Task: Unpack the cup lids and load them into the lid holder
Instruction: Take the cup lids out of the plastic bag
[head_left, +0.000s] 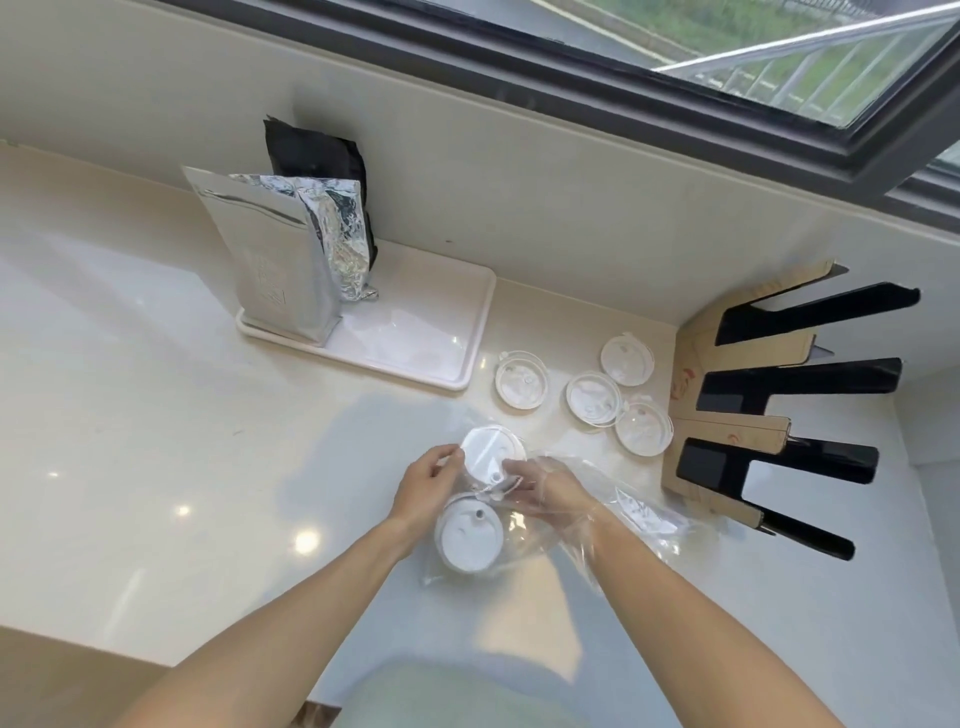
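Observation:
A clear plastic bag (524, 540) lies on the counter in front of me with a stack of white cup lids (470, 535) inside. My right hand (550, 493) is pushed into the bag, the film draped over it. My left hand (426, 483) pinches the edge of a white lid (491, 449) that both hands hold above the stack. Several clear lids (592, 397) lie loose on the counter further back. The lid holder (769, 410), cardboard with black slotted dividers, stands at the right against the wall.
A white tray (441, 338) sits at the back with a silver foil pouch (280, 254) and a black pouch (317, 156) standing on it. A window runs along the back wall. The counter's front edge lies near my forearms.

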